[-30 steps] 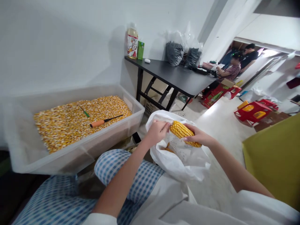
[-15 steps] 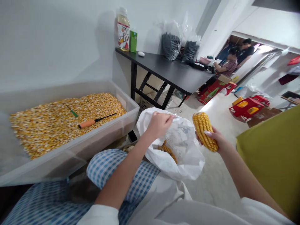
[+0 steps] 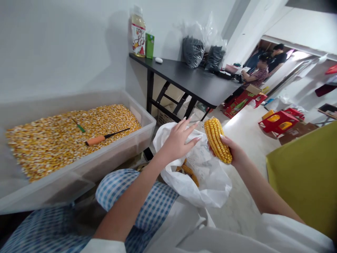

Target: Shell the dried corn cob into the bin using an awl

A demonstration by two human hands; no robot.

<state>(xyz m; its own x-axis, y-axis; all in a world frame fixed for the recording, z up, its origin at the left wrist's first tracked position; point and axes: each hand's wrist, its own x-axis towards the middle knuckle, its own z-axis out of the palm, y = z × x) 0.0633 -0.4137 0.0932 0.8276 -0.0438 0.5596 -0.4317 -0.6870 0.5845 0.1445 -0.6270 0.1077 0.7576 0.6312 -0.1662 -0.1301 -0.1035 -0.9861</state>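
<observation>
the right hand [image 3: 234, 151], right of the centre of the frame, is curled round a yellow cob [image 3: 216, 138], thumb along its near side. the cob tilts, its upper end toward the left, above the open mouth of a white bag [image 3: 210, 196]. the left hand [image 3: 179, 140], at the centre of the frame, is opened wide with its fingers spread and grips nothing; whether it touches the bag's rim, i cannot tell. more cobs [image 3: 191, 172] lie inside the bag, partly hidden. at the left of the frame a clear tub [image 3: 118, 151] holds loose kernels [image 3: 60, 137], with an orange-handled tool [image 3: 96, 140] and a smaller green-handled one [image 3: 81, 128] lying on them. a black table [image 3: 195, 79] stands at the top centre.
</observation>
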